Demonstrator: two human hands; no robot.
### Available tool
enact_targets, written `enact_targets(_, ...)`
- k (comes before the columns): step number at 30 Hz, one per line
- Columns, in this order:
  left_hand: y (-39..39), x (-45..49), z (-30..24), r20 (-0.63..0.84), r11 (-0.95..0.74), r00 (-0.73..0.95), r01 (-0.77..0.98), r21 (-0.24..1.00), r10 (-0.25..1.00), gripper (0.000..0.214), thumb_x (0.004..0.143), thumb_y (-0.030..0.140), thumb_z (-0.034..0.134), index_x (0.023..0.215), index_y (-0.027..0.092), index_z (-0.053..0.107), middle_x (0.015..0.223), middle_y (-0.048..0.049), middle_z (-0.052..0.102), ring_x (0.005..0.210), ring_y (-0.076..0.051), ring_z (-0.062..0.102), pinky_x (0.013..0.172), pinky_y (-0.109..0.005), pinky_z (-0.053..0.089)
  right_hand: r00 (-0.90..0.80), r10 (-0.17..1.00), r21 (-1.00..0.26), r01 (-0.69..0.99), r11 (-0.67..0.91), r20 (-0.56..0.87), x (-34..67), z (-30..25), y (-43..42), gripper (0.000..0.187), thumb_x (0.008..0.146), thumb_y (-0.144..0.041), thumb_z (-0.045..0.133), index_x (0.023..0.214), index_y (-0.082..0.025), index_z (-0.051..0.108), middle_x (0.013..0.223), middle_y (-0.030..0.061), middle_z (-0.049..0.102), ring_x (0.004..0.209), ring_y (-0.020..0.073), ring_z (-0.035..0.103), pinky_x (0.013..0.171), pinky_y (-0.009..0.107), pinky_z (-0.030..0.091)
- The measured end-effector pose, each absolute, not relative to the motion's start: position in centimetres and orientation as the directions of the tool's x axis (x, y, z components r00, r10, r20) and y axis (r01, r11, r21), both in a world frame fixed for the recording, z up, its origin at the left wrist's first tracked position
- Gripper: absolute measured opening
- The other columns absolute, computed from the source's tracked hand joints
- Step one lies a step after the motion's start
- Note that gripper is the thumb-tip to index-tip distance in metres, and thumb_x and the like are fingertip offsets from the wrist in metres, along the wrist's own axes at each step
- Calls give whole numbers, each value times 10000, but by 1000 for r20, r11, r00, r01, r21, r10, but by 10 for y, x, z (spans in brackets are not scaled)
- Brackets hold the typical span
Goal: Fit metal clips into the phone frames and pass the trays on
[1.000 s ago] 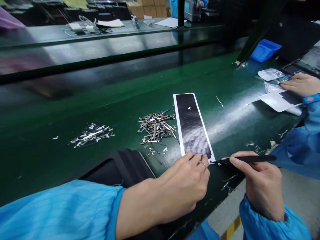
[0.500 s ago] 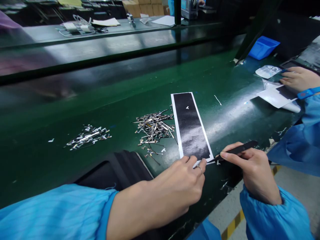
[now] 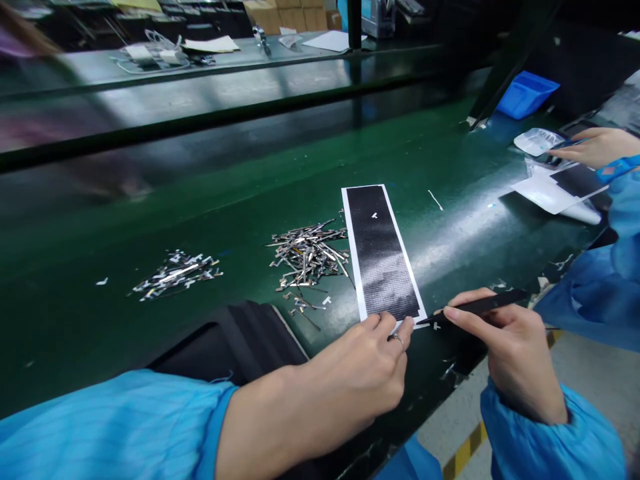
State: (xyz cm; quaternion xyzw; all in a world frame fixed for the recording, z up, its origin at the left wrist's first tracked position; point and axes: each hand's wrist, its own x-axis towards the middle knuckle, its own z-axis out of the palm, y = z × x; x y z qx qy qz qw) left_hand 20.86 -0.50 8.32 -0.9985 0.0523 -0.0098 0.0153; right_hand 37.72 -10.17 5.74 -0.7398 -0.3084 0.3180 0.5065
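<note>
A black adhesive sheet with a white border (image 3: 384, 253) lies on the green bench, a small white T-shaped piece on its upper part. My left hand (image 3: 363, 363), a ring on one finger, is at the sheet's near edge, its fingers curled and close together; whatever they pinch is hidden. In my right hand (image 3: 515, 340) are black tweezers (image 3: 487, 303), their tips pointing left at the sheet's near right corner, close to my left fingertips. A small white piece (image 3: 437, 327) lies just below the tips. Left of the sheet is a pile of thin flex cables (image 3: 310, 253).
A smaller pile of similar strips (image 3: 175, 275) lies farther left. A black padded object (image 3: 240, 340) sits beside my left forearm. At right, a co-worker's hand (image 3: 597, 147) is near a clear plastic tray (image 3: 537, 141) and sheets (image 3: 555, 193). A blue bin (image 3: 527, 95) stands behind.
My right hand and the tweezers have shifted slightly right, away from the sheet's corner. My left hand stays nearly still. The co-worker's hand has moved a little left.
</note>
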Motion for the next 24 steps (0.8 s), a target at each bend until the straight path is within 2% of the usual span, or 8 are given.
enact_targets(7, -6, 208, 81, 39, -994, 993, -106, -34, -107, 247, 723, 128, 488, 884, 55, 662, 1128, -199, 573, 863, -270, 593, 726, -327, 459, 724, 687, -911, 326, -253, 69, 360, 46, -120, 114, 662, -327, 677, 670, -216, 652, 678, -44, 651, 619, 87, 585, 540, 120, 452)
enact_targets(12, -7, 205, 78, 56, -995, 994, -95, -23, -96, 293, 722, 123, 478, 962, 41, 624, 1145, -199, 561, 947, -285, 565, 810, -347, 423, 734, 657, -885, 408, -225, 171, 352, 44, -120, 73, 691, -300, 660, 698, -228, 650, 668, -64, 645, 611, 66, 585, 564, 95, 455)
enact_targets(19, -8, 202, 76, 29, -997, 997, -78, 9, -78, 315, 748, 124, 443, 1007, 38, 599, 1169, -195, 542, 1019, -291, 527, 874, -355, 391, 754, 630, -881, 411, -234, 184, 346, 40, -122, 100, 694, -309, 655, 701, -209, 662, 708, -28, 658, 654, 103, 598, 585, 151, 474)
enact_targets(24, -8, 200, 77, 4, -997, 997, -75, 19, -75, 318, 754, 122, 432, 1012, 42, 600, 1185, -194, 527, 1030, -295, 519, 883, -355, 398, 804, 585, -942, 269, -203, 104, 347, 32, -121, 110, 664, -305, 681, 681, -196, 670, 704, -10, 655, 667, 124, 590, 581, 190, 462)
